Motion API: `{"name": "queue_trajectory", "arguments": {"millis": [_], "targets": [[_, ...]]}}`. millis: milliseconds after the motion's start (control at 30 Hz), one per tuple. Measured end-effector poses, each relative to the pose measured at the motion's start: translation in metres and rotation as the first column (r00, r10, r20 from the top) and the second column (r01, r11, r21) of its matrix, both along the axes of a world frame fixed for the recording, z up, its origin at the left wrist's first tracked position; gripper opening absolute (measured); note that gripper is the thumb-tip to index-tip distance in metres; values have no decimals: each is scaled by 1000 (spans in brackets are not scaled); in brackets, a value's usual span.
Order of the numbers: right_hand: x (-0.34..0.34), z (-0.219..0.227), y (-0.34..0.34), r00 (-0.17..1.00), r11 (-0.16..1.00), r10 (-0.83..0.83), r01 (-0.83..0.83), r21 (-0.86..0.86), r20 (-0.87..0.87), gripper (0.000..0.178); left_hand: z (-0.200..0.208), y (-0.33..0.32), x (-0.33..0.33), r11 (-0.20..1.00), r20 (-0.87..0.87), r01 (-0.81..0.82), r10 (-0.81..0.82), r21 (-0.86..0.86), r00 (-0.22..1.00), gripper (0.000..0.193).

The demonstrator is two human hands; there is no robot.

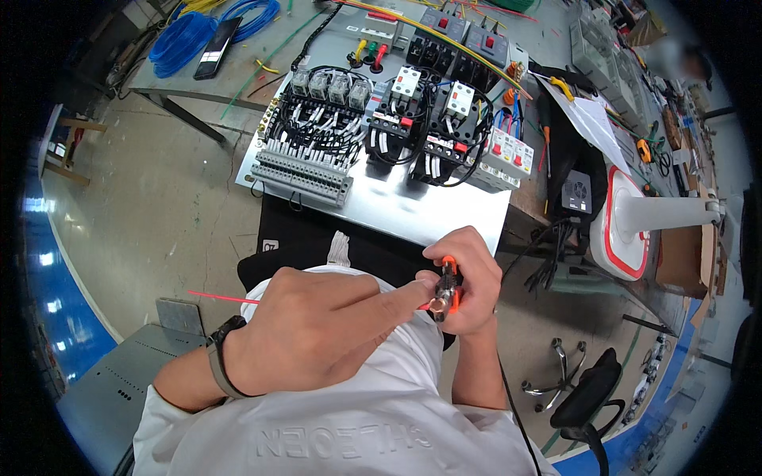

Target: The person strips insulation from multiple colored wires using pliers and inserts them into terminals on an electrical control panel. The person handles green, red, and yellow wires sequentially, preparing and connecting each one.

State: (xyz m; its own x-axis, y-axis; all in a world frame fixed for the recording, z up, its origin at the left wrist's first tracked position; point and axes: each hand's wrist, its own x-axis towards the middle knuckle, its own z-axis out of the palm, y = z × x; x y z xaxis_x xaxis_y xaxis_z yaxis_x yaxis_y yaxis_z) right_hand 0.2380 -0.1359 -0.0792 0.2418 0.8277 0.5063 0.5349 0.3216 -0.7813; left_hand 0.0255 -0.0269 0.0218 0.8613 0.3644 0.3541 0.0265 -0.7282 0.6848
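Observation:
Above my lap, my left hand [317, 329] is closed on a thin red wire [222, 297], whose loose end sticks out to the left. My right hand [474, 278] grips orange-handled pliers [447, 285] with a dark metal head. A small copper-coloured piece [437, 306] shows at the jaws, beside my left fingertips. The wire's short red end reaches up to it; whether the jaws are closed on it I cannot make out. Just ahead lies a metal mounting plate [397, 213] carrying relays [329, 87], a terminal strip [302, 176], contactors [405, 83] and breakers [508, 155].
Blue wire coils [182, 44] and a phone [217, 49] lie on the bench at the back left. To the right are a screwdriver [544, 131], paper [591, 119], a white red-rimmed device [623, 226] and dark cables [548, 246]. An office chair [587, 389] stands behind on the right.

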Motion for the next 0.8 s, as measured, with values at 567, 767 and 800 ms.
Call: {"name": "queue_trajectory", "arguments": {"millis": [567,767,800], "targets": [[0,-5,-2,996,997,-76,76,-7,-41,25,1,5,9,996,-57,15,-20,-89,998,35],[12,-2,-5,991,995,-90,85,-50,-103,19,-4,18,6,968,-91,-23,0,-250,996,24],[15,-2,-5,988,994,-97,91,-55,-122,20,-4,22,4,964,-102,-30,3,-264,995,23]]}}
